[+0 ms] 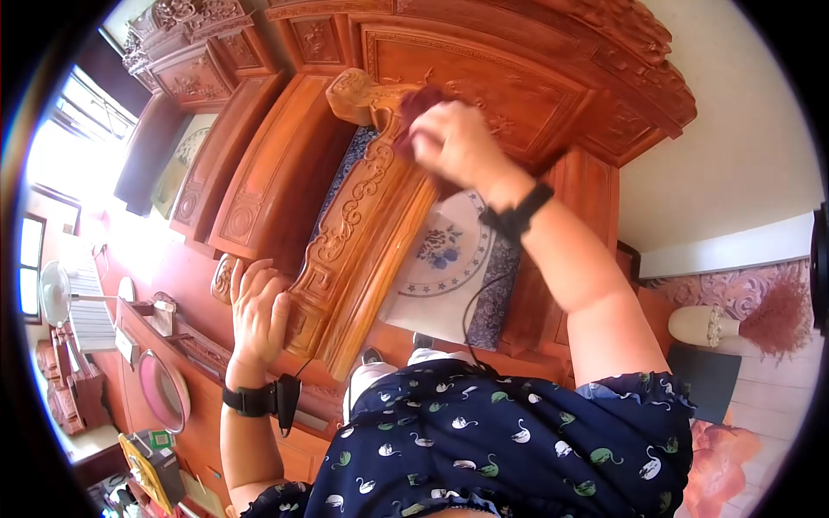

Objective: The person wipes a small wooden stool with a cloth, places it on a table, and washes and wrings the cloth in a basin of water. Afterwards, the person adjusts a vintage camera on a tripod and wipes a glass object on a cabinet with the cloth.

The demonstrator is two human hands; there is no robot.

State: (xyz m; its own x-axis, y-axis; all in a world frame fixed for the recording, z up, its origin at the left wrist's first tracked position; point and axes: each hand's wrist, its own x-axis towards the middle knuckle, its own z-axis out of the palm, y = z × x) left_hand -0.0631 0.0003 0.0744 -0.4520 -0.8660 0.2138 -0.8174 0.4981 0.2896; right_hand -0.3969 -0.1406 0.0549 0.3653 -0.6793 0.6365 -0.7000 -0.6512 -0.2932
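My right hand (464, 148) is closed on a dark red cloth (421, 105) and presses it against the far part of a carved wooden piece (350, 207), lighter in colour than the furniture around it. That piece has scroll carving along its side and a rounded, carved end (350, 93). My left hand (257, 312) rests at the near end of the piece, its fingers stretched out and holding nothing. Part of the cloth is hidden behind my right fingers. Dark bands circle both wrists.
A large carved wooden seat back (475, 82) stands behind. Below my right hand lies a white mat (436, 298) with blue flowers. A thin black cable (467, 321) crosses it. A white fan (56, 292) stands left; a vase (695, 324) with dried stems stands right.
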